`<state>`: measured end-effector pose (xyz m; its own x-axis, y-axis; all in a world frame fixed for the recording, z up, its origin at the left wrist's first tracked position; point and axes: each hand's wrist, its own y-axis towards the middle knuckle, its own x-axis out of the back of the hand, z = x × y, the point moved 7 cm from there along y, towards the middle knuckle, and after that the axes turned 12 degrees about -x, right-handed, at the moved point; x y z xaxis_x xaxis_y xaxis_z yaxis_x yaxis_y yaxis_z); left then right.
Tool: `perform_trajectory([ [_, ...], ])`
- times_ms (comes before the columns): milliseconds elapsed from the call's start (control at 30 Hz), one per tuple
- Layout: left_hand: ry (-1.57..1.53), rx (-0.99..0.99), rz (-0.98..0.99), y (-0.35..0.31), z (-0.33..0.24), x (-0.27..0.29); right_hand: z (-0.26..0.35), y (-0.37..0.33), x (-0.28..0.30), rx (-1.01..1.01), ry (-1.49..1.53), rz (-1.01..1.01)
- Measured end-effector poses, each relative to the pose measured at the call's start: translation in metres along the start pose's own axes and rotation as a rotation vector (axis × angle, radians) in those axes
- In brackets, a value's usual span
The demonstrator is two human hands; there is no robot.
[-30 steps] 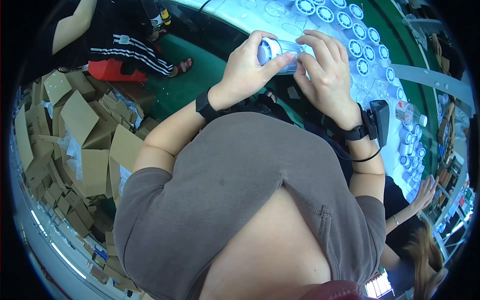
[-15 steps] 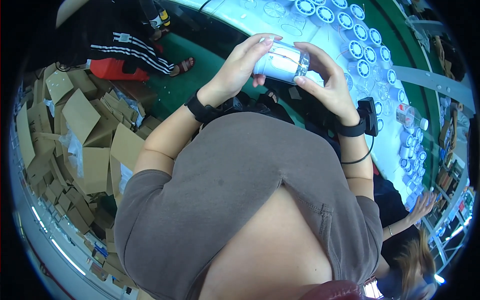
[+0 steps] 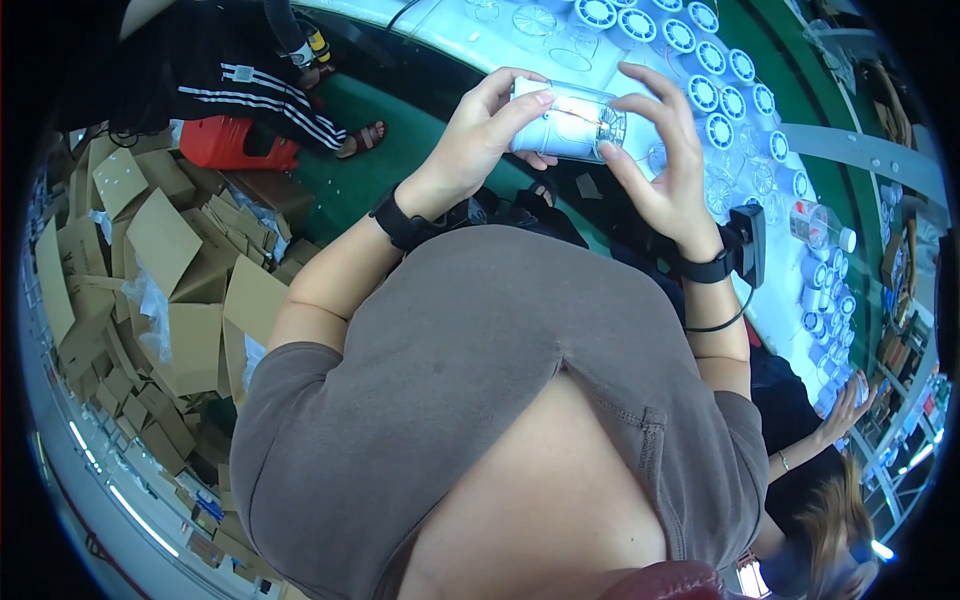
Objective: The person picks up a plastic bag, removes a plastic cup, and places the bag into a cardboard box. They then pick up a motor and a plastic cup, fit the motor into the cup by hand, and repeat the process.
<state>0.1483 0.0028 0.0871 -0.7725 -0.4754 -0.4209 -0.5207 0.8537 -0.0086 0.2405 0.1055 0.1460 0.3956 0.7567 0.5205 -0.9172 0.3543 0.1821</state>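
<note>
From here I have the left hand (image 3: pixel 487 128) gripping the canister (image 3: pixel 565 128) by its white body at the table (image 3: pixel 440 25) edge, the right hand (image 3: pixel 668 165) pinching its clear end (image 3: pixel 612 127). I judge it nearly assembled, seating unconfirmed; similar-looking canisters (image 3: pixel 702 93) stand in rows beyond, while clear parts (image 3: pixel 533 20) lie loose, apparently unused.

Cool, bluish light brightens the desk (image 3: pixel 450 25). Tube lights (image 3: pixel 144 521) glare lower left. Edges warp into black.
</note>
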Motion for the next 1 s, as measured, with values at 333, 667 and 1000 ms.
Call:
perform_trajectory([
  [333, 0.124, -0.131, -0.048, 0.002, -0.007, 0.004, 0.015, 0.006, -0.001, 0.169, -0.252, 0.016],
  [667, 0.029, -0.078, 0.034, -0.004, -0.008, -0.004, -0.009, -0.001, -0.018, -0.376, 0.424, 0.159],
  [1000, 0.315, -0.315, -0.016, -0.010, -0.027, -0.001, -0.002, -0.001, -0.033, -0.464, 0.527, 0.293],
])
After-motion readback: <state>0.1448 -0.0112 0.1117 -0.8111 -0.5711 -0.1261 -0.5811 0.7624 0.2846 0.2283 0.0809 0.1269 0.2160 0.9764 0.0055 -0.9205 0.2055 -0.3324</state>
